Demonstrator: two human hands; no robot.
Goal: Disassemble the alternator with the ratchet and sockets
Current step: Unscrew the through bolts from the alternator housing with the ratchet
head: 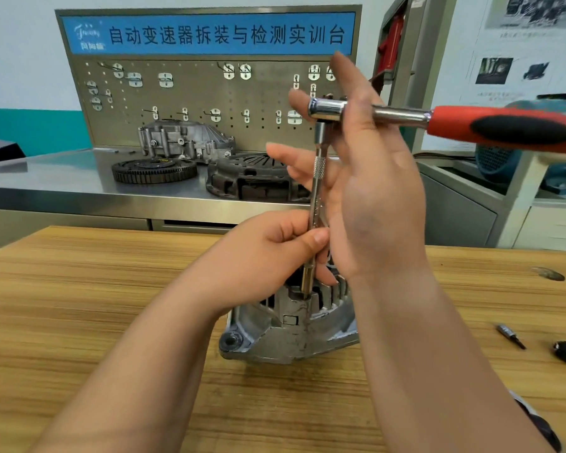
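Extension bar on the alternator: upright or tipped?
Near upright. The extension bar stands with its lower end in the top recess of the alternator, the ratchet head on its top; the left hand pinches it.

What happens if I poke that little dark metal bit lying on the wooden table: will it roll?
Probably, sideways: the little dark metal bit looks slim and round, lying loose on the flat wooden table. Being metal, it is likely stiff, and small enough to feel light.
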